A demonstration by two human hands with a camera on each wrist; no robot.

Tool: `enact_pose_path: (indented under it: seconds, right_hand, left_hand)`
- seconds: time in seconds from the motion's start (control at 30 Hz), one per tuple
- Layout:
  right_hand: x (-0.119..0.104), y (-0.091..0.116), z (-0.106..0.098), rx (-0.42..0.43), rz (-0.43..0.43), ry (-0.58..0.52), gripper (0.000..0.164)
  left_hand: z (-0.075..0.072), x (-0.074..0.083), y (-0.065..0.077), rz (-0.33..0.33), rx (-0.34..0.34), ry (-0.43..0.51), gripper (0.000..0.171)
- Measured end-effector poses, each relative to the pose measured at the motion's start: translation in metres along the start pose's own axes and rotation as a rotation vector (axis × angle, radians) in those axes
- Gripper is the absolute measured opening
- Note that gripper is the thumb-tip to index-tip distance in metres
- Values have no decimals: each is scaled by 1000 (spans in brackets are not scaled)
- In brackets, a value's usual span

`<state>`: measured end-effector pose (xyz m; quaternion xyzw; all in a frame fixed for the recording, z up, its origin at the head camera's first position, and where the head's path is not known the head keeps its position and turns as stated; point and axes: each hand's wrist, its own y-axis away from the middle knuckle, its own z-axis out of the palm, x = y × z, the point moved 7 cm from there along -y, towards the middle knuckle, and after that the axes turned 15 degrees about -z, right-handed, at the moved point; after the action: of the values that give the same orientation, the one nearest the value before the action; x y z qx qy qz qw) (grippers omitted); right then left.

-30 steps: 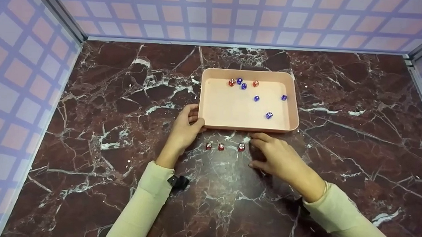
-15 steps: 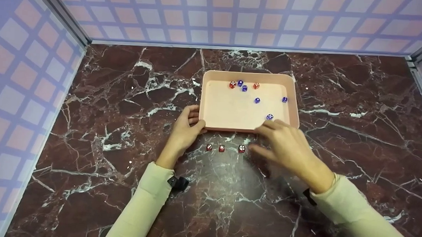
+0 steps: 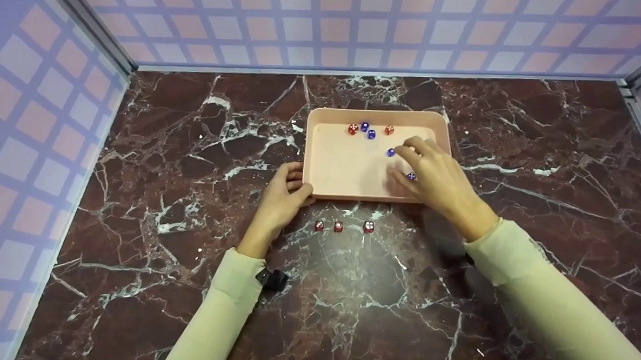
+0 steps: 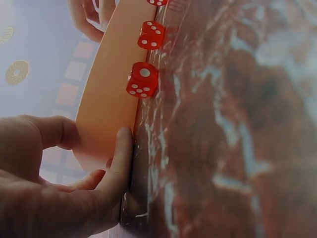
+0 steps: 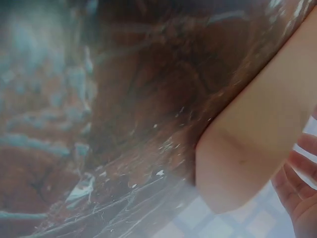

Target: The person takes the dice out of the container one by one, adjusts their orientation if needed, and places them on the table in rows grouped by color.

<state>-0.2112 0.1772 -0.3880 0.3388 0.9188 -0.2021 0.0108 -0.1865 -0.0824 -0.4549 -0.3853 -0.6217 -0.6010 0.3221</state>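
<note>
A peach-coloured shallow tray (image 3: 348, 170) holds several dice. My left hand (image 3: 282, 200) grips its near left corner; in the left wrist view the thumb and a finger (image 4: 124, 148) hold the tray wall (image 4: 106, 89). My right hand (image 3: 439, 177) reaches over the tray's right side, fingers bent and thumb apart, with nothing seen between them. Close to its fingertips is a blue die (image 3: 390, 152), and by the thumb another blue die (image 3: 411, 176). At the far wall lie a red die (image 3: 353, 129), two blue dice (image 3: 371, 134) and an orange-red die (image 3: 389, 130).
Three red dice stand in a row before the tray: left die (image 3: 319, 225), middle die (image 3: 338, 226), right die (image 3: 369, 226). They sit on a dark red marbled table (image 3: 186, 282). Checkered panels (image 3: 332, 29) border the back and sides.
My right hand has moved from beside the right red die up and over the tray's right part, covering the blue die at the right wall. The left hand keeps its hold.
</note>
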Motion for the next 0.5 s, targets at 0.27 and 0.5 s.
enact_pose_path:
  seconds: [0.27, 0.5]
  right_hand:
    - [19, -10, 13, -69, 18, 72, 38]
    - [28, -15, 28, -101, 29, 101, 42]
  left_hand:
    - [0, 1, -1, -22, -18, 29, 59]
    - [-1, 1, -2, -21, -18, 52, 61]
